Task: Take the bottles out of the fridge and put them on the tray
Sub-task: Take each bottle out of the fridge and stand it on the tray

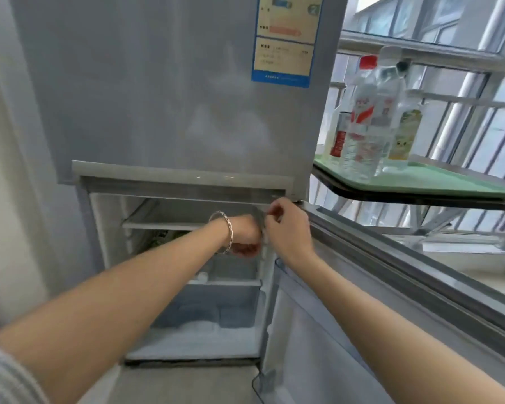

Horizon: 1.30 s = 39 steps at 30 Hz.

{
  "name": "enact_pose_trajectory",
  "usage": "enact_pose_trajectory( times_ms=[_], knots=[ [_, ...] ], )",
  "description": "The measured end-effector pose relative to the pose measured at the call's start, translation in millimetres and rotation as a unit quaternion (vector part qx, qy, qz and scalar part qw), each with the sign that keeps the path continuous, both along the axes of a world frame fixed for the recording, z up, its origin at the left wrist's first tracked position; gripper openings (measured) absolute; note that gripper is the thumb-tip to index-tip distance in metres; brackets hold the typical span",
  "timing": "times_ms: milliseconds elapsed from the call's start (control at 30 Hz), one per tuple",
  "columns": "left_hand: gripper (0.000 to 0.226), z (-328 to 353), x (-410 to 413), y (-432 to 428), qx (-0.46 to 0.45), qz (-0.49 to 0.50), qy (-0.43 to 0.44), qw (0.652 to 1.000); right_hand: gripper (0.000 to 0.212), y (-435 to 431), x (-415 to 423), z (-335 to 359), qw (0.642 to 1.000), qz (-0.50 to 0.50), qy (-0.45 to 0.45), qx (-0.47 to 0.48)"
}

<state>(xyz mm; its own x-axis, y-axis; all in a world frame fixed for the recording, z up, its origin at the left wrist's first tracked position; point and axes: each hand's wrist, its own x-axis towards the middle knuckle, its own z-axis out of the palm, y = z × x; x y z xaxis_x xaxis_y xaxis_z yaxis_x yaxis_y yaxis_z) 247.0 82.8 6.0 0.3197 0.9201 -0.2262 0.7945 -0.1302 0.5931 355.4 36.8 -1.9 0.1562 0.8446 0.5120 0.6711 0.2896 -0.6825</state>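
Note:
The fridge's lower compartment (111,258) stands open, its door (391,281) swung out to the right. My left hand (245,236), with a bracelet on the wrist, and my right hand (289,228) meet at the compartment's upper right edge. Both close around a blurred, clear grey bottle (261,225) held upright between them; little of it shows. A white round top (201,277) sits on a lower shelf inside. To the right, a green tray (449,185) carries several clear bottles (365,118), one with a red cap.
The tray lies on a dark tabletop (420,198) beside the fridge, level with the closed upper door (172,91). Behind it are window bars and a railing (464,106). The freezer drawer (204,316) at the bottom is frosted. A white wall is on the left.

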Motion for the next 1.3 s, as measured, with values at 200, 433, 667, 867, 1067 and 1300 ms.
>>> enact_pose_trajectory(
  times_ms=[200, 433, 667, 867, 1067, 1300],
  knots=[
    [0.022, -101.3, -63.7, 35.7, -0.078, 0.129, 0.065, 0.987, 0.016, 13.4, -52.6, -57.9, 0.975, 0.001, -0.196, -0.108],
    [0.033, -185.1, -74.7, 77.1, -0.052, 0.204, 0.104, 0.972, 0.040, 65.9, -83.6, -127.5, 0.934, 0.041, -0.262, -0.238],
    [0.057, -241.8, -69.3, 126.2, -0.040, 0.308, 0.001, 0.951, 0.045, 111.5, -88.2, -198.5, 0.918, 0.056, -0.229, -0.320],
    [0.045, -257.6, -78.7, 143.9, -0.049, 0.336, -0.070, 0.938, 0.045, 116.8, -92.8, -219.4, 0.918, 0.062, -0.208, -0.331],
    [0.039, -204.9, -87.7, 125.5, 0.051, 0.252, 0.054, 0.965, 0.072, 107.0, -88.4, -197.2, 0.928, 0.086, -0.183, -0.312],
    [0.041, -124.0, -100.0, 67.5, 0.161, 0.286, 0.057, 0.943, 0.082, 65.5, -90.6, -141.0, 0.934, 0.117, -0.128, -0.312]
  ],
)
